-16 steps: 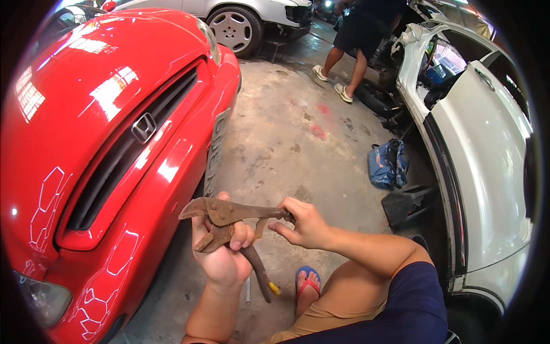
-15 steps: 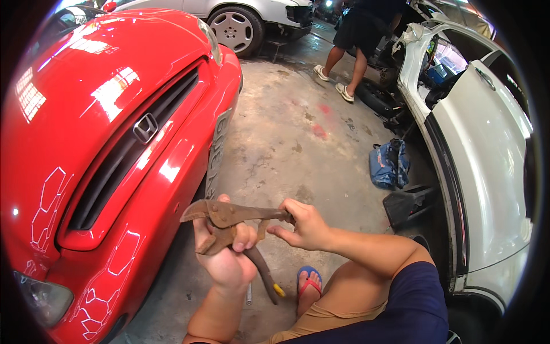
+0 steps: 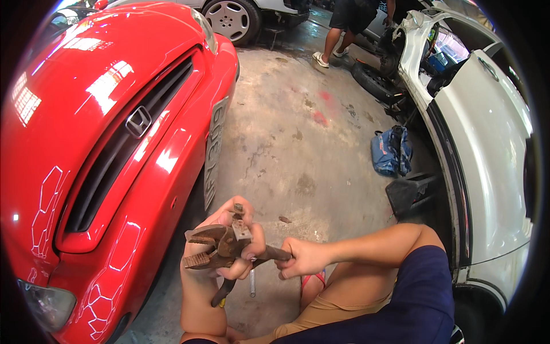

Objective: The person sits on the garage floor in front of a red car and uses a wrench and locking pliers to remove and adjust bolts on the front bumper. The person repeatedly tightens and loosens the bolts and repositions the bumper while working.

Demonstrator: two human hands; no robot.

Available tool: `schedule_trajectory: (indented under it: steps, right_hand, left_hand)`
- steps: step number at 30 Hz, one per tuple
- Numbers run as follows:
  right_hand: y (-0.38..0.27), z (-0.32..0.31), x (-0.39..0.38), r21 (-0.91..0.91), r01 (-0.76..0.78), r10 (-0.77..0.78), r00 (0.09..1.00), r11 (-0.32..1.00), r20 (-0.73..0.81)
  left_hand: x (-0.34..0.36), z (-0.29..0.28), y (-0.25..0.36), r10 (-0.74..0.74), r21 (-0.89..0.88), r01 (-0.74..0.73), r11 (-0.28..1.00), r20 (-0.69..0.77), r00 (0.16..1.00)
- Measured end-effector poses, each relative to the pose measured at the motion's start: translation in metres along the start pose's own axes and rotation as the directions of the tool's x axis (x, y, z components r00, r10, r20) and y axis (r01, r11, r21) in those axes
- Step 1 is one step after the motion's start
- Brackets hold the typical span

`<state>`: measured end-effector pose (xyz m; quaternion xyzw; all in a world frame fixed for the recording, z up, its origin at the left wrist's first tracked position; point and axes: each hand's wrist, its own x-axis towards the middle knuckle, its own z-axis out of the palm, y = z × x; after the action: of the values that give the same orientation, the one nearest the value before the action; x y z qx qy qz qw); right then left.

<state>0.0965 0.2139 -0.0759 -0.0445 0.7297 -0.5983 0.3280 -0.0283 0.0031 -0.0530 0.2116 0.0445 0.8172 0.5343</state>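
Rusty pliers (image 3: pixel 213 252) are held in front of me between both hands. Their toothed jaws gape apart and point left. My left hand (image 3: pixel 228 213) is closed around the head, its fingers also against a small rusty metal block (image 3: pixel 241 229) with a bolt-like end; whether the block belongs to the pliers I cannot tell. In a fist, my right hand (image 3: pixel 303 257) grips the end of one handle. The other handle, dark with a bit of yellow, hangs below my left hand.
A red car (image 3: pixel 166 137) stands close on the left, a white car body (image 3: pixel 487 149) on the right. On the concrete floor lie a blue bag (image 3: pixel 391 152), a black plastic part (image 3: pixel 409 195) and a slim shiny metal tool (image 3: pixel 252 282). Farther off, a person (image 3: pixel 349 23) stands near a tyre (image 3: pixel 372 80).
The pliers have turned so that their open jaws face me and sit lower. My right hand has closed into a fist around the handle. The person in the back has shifted.
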Motion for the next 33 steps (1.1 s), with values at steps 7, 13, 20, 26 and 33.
schedule_trajectory:
  steps: [7, 13, 20, 26, 33]
  right_hand:
    - [0.023, 0.037, -0.016, 0.413, -0.199, -0.016, 0.887, 0.889, 0.461]
    - [0.003, -0.020, 0.018, -0.580, 0.147, -0.474, 0.747, 0.801, -0.466]
    - [-0.007, -0.021, 0.008, -0.440, 0.034, -0.280, 0.814, 0.897, -0.509]
    - [0.001, 0.010, -0.006, -0.137, -0.001, 0.023, 0.987, 0.991, 0.156]
    - [-0.021, -0.018, 0.006, 0.431, 0.080, -0.281, 0.860, 0.899, 0.426]
  left_hand:
    - [-0.018, 0.008, -0.005, -0.107, 0.195, 0.126, 0.973, -0.108, 0.988]
    - [0.011, 0.001, -0.021, 0.380, 0.157, -0.348, 0.924, -0.301, 0.874]
    - [0.011, 0.015, -0.020, 0.205, 0.171, -0.190, 0.967, -0.075, 0.976]
    - [-0.031, 0.010, 0.002, -0.164, 0.281, 0.155, 0.947, 0.011, 0.986]
    - [-0.002, -0.003, -0.030, -0.059, 0.241, 0.021, 0.970, 0.154, 0.986]
